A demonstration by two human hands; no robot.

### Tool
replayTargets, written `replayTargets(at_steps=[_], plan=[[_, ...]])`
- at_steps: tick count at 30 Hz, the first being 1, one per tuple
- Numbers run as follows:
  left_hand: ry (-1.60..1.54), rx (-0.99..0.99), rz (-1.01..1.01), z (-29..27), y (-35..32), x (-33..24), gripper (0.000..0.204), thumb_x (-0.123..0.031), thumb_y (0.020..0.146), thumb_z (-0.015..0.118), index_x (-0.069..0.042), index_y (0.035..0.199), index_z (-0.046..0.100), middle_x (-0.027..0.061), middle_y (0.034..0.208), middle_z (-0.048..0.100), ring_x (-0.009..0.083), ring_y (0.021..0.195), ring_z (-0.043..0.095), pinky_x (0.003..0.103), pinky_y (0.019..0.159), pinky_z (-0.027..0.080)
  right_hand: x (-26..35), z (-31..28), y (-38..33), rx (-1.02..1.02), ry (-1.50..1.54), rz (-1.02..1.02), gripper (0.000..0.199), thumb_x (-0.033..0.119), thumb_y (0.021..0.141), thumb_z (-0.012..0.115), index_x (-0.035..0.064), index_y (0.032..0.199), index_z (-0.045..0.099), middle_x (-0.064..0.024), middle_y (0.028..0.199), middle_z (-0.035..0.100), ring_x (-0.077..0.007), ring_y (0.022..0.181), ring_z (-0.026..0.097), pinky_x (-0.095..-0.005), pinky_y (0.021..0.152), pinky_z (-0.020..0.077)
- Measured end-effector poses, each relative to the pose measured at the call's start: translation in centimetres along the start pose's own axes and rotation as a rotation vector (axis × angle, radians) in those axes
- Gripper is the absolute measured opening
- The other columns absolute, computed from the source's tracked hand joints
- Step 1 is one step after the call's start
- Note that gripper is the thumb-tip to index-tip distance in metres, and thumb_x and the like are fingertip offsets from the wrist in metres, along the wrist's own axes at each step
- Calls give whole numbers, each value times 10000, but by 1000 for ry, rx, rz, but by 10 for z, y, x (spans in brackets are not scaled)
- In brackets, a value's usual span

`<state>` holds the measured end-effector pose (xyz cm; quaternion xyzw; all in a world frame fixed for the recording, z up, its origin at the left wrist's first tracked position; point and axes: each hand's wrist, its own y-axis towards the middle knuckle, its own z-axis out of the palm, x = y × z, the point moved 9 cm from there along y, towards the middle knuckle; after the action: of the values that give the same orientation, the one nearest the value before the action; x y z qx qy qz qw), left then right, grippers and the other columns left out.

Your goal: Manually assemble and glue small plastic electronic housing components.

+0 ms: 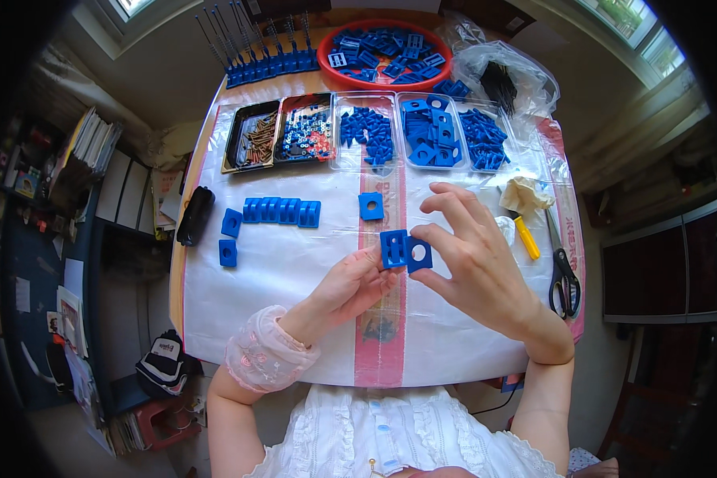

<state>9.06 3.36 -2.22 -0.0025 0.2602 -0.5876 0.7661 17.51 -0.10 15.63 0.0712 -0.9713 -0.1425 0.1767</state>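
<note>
Pinching two blue parts together

Left hand (350, 285) fingers and right hand (470, 259) fingers close on two small square blue plastic blocks (405, 250), above the tabletop (295, 271). Light, rigid, probably slick; grip the edges. Another block (370, 205) lies at eleven o'clock.

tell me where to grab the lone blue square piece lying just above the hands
Pinch the blue square piece across two opposite outer edges, coming straight down from above. It lies flat on the white sheet with open space all round; its centre hole looks too small to hook.
</note>
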Motion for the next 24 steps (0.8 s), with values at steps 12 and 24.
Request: replayTargets(at_steps=[12,24], plan=[[-61,-28,-10,-2,3,11,289,-271,1026,496,-24,1158,570,34,1031,613,70,871,549,207,789,501,1,24,2,58,-61,-25,348,98,630,829,43,929,659,-133,1182,540,-332,1273,444,-442,1012,406],[-12,42,12,8,-1,6,368,-234,1025,488,-93,1364,462,66,1177,587,113,998,560,230,826,482,-25,-24,0,-48,-119,118,372,108,612,860,41,935,688,-109,1168,563,-315,1251,471,-442,1014,410]])
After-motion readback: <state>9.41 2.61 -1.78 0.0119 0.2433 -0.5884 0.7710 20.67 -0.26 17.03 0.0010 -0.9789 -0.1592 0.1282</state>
